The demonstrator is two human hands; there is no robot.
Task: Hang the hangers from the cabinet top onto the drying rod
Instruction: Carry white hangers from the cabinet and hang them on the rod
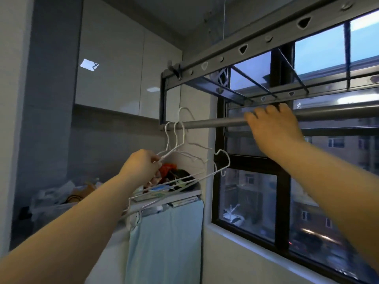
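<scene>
A grey drying rod (213, 122) runs across the window under a dark perforated rack. My right hand (272, 128) grips the rod from above, right of centre. My left hand (141, 163) holds a bunch of thin white wire hangers (184, 152) by their shoulders. Their hooks reach up to the rod's left end; two hooks curl at the rod and a third rises just above it. Whether they rest on the rod I cannot tell. Below, the cabinet top (164, 198) carries clutter.
A dark-framed window (285, 201) fills the right side, with a white sill below. Glossy white wall cabinets (114, 64) hang at upper left. A light blue cloth (168, 242) drapes down the cabinet front. Bags and oddments lie on a surface at left.
</scene>
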